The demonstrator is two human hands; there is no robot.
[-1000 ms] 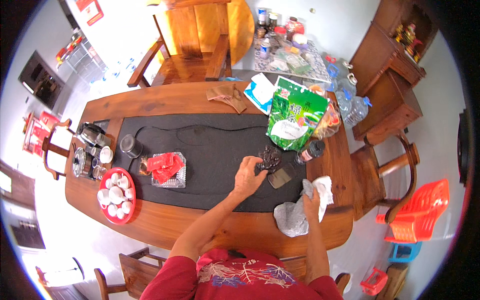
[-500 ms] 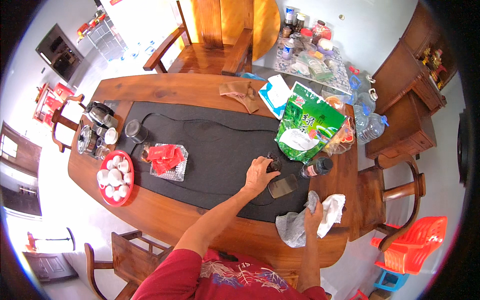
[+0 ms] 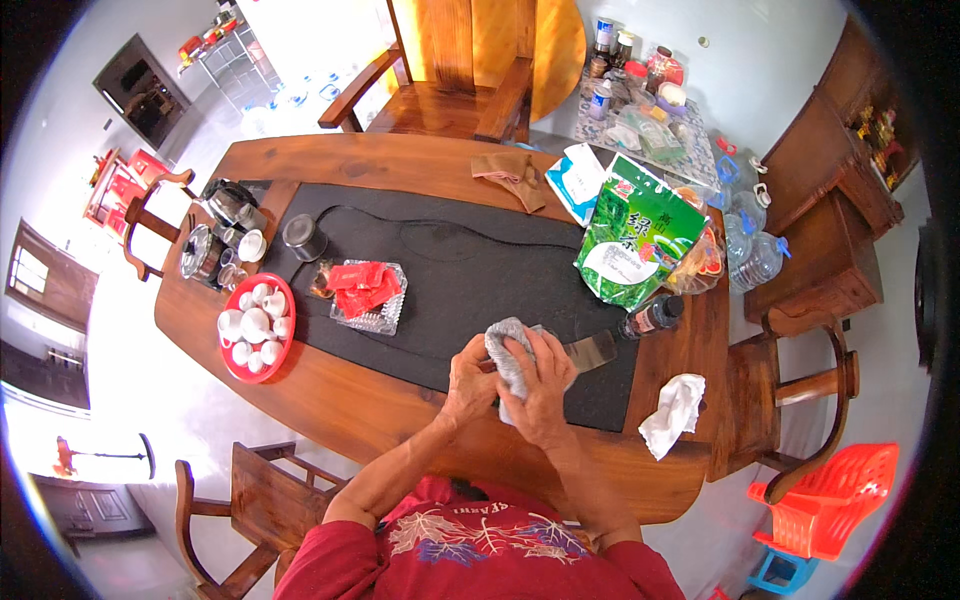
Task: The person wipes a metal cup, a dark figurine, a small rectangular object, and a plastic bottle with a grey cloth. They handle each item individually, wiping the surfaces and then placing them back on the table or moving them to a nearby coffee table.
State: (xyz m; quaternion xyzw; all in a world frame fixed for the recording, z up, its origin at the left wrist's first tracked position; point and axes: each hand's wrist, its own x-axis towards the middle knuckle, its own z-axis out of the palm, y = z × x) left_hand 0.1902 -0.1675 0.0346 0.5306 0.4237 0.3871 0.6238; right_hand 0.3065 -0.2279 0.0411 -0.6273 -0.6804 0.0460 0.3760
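Now gripping a bunched grey cloth (image 3: 508,358) in the right hand (image 3: 543,388), just below the frame's centre; touching its left side with the curled fingers of the left hand (image 3: 470,382), grip there impossible to tell. No longer holding the crumpled white cloth (image 3: 673,416), left on the brown wooden table (image 3: 640,490) at lower right. No longer showing a dark lumpy object on the flat black mat (image 3: 450,290); perhaps hidden within the hands. Probably shifted from reaching to two-handed handling.

Left hand (image 3: 470,384) and right hand (image 3: 541,390) partly hide the grey cloth (image 3: 506,358); the top edge crops the far armchair (image 3: 432,105).
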